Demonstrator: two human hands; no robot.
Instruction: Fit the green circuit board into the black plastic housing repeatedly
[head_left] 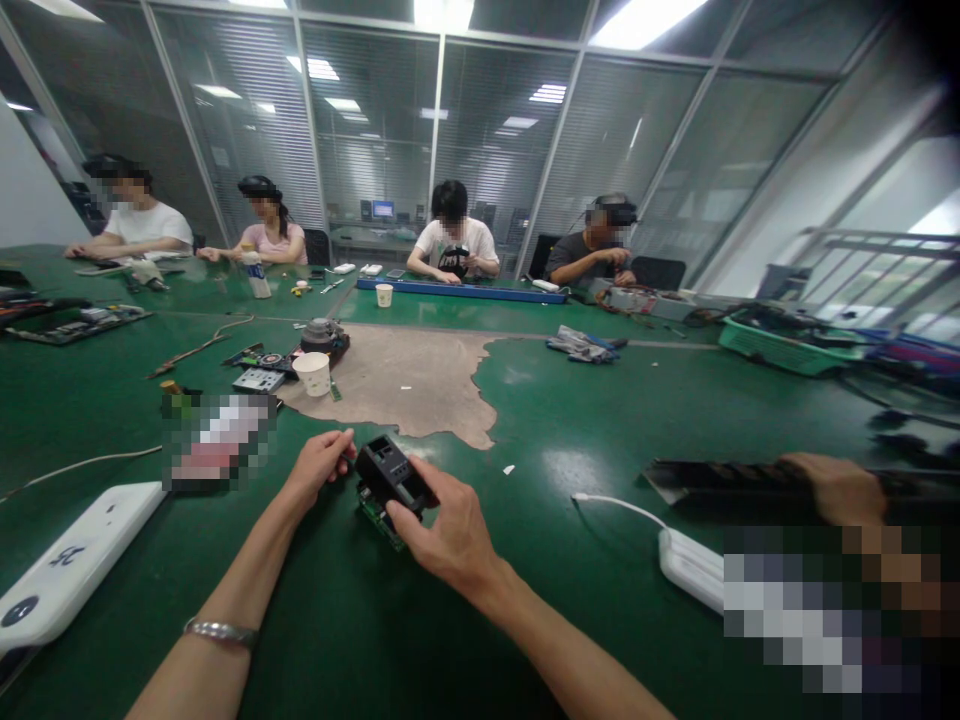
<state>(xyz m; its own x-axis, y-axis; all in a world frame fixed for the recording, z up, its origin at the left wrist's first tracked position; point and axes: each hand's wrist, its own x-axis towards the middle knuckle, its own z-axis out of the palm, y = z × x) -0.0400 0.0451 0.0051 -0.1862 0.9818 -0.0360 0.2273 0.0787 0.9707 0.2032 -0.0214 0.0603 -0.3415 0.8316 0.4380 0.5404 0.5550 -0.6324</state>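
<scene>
My right hand grips a black plastic housing with rectangular cutouts, thumb on the near side and fingers over the far edge. Beneath the housing shows a green circuit board; whether the two are joined cannot be made out. Just left of them, my left hand is closed with its fingertips pinched together, apart from the housing. Anything between those fingertips is too small or hidden to name. A paper cup stands beyond my left hand, beside a metal-cased part and a dark round-topped component.
A bare brown patch breaks the green tabletop. White power banks lie at left and right, one with a cable. At right, another person's hand rests on a long black part. Gloves and a green basket lie farther off. Several people sit opposite.
</scene>
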